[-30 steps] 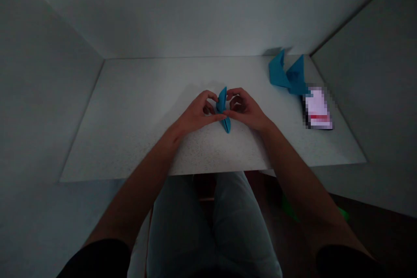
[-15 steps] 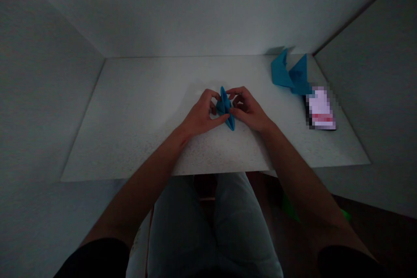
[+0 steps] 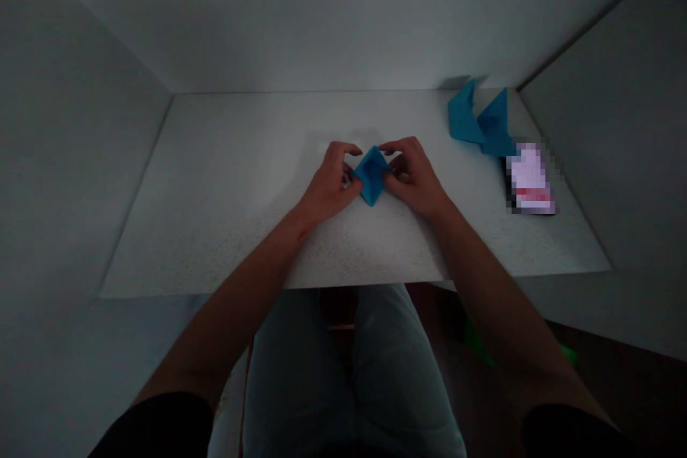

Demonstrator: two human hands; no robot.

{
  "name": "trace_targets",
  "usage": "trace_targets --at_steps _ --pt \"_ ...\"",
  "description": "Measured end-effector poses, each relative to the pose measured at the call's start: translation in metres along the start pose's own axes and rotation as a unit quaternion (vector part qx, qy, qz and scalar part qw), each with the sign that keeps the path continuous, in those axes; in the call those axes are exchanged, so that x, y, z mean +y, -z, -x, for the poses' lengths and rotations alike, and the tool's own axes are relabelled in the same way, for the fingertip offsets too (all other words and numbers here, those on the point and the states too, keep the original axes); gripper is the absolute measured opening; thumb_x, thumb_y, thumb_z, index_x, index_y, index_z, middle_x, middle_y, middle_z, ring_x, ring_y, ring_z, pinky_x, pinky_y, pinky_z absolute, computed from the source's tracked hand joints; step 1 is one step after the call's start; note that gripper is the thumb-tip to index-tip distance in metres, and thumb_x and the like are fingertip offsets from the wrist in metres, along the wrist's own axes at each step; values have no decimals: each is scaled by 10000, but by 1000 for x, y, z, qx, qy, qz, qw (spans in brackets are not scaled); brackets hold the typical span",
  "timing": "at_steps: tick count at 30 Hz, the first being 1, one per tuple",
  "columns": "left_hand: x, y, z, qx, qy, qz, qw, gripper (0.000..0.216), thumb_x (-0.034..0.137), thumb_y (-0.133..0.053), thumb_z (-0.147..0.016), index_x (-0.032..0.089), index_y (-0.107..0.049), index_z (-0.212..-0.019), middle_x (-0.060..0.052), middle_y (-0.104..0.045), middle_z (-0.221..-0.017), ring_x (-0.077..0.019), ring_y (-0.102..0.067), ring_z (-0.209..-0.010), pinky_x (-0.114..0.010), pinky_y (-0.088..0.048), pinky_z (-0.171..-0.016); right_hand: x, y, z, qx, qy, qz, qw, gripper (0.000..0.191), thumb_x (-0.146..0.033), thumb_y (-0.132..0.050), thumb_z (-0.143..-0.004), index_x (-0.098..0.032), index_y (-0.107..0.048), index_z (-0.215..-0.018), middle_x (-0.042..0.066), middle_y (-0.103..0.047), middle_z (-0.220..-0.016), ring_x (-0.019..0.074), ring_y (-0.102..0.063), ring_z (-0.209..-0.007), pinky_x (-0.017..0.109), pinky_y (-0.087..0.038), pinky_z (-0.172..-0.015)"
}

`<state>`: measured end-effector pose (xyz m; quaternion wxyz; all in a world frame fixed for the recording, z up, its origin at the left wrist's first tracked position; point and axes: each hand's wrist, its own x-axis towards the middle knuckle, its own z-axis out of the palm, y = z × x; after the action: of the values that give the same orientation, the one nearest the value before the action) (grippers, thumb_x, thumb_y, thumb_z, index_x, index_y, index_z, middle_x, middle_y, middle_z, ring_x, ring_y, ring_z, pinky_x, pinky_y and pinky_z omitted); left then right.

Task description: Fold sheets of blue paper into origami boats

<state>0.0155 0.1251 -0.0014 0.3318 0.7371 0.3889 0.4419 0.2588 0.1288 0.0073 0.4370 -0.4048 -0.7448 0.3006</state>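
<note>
Two hands meet over the middle of the pale, speckled bench [image 3: 215, 193], in dim light. From the left, a bare forearm runs up to the left hand [image 3: 327, 182]. Its fingers [image 3: 343, 150] are curled in and its thumb is tucked, closed on the left edge of a blue paper piece [image 3: 372, 175]. That piece sits right between the hands at bench centre, showing as a small diamond with one point towards the person; whether it rests on the surface or is just lifted cannot be told. The right hand [image 3: 416, 182] mirrors the grip, fingertips pinched onto the right edge. Further right, well apart near the back corner, two folded blue shapes [image 3: 479, 122] stand side by side. Just beside them lies a blurred-out flat item [image 3: 531, 179].
</note>
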Motion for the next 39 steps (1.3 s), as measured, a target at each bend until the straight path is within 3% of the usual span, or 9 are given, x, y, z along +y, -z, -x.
trace_targets --at_steps 5,8,11,16,21,24,27,32,39 --pt "-1 8 -7 69 35 14 997 263 117 -681 -917 240 -706 -1148 -71 -648 -1322 -145 -699 -952 -291 -638 -840 5 2 -4 33 -7 -36 999 188 -446 -803 -1005 -344 -822 -1162 74 -633 -1239 242 -664 -1047 406 -652 -849" --pt "-3 8 -10 89 82 59 991 149 183 -684 -959 236 -736 -1088 -86 -690 -1365 -165 -726 -1014 -326 -655 -909 5 6 -5 51 -35 -61 996 220 -543 -827 -1001 -351 -852 -1106 87 -647 -1283 272 -677 -1152 438 -674 -894" --pt "-5 5 -12 67 129 123 982 110 296 -727 -989 229 -700 -1071 -93 -732 -1391 -153 -754 -985 -298 -648 -847 6 8 -5 58 -42 -86 994 213 -543 -866 -967 -356 -871 -1069 84 -652 -1328 278 -686 -1189 452 -690 -905" --pt "-10 5 -11 43 146 167 974 496 323 -929 -835 267 -572 -1175 -3 -789 -1057 -127 -752 -843 -241 -592 -749 4 6 -3 19 -54 -135 989 217 -512 -843 -962 -317 -848 -1059 66 -694 -1237 221 -711 -992 436 -698 -861" --pt "-5 9 -11 -3 117 130 985 408 497 -867 -909 240 -696 -1176 -26 -812 -991 -163 -769 -867 -283 -598 -778 -2 2 -2 18 -66 -139 988 402 -568 -897 -903 -316 -765 -1186 22 -749 -1036 196 -705 -887 361 -636 -789" --pt "0 10 -11 -8 97 108 989 360 580 -799 -967 229 -777 -1046 -47 -832 -1017 -184 -773 -926 -319 -615 -859 -5 2 -3 16 -75 -74 994 320 -571 -868 -938 -285 -776 -1047 16 -757 -927 188 -674 -814 351 -566 -728" --pt "2 10 -11 19 97 98 990 399 634 -783 -977 235 -792 -967 -39 -825 -964 -189 -756 -903 -323 -615 -842 -7 2 -4 10 -66 -42 997 304 -556 -829 -977 -266 -762 -912 15 -742 -865 185 -636 -769 367 -532 -730" --pt "1 11 -14 53 103 111 987 507 745 -781 -946 239 -748 -933 -37 -784 -911 -186 -743 -869 -310 -609 -789 -3 2 -5 58 -55 -74 994 380 -630 -834 -969 -277 -708 -903 1 -684 -851 185 -615 -772 373 -533 -753" --pt "-17 19 -20 211 86 112 967 591 847 -689 -993 270 -563 -967 -15 -672 -900 -179 -699 -857 -316 -641 -788 16 10 -10 171 -55 -101 978 515 -771 -828 -927 -293 -638 -947 -14 -581 -804 182 -583 -731 343 -531 -677"
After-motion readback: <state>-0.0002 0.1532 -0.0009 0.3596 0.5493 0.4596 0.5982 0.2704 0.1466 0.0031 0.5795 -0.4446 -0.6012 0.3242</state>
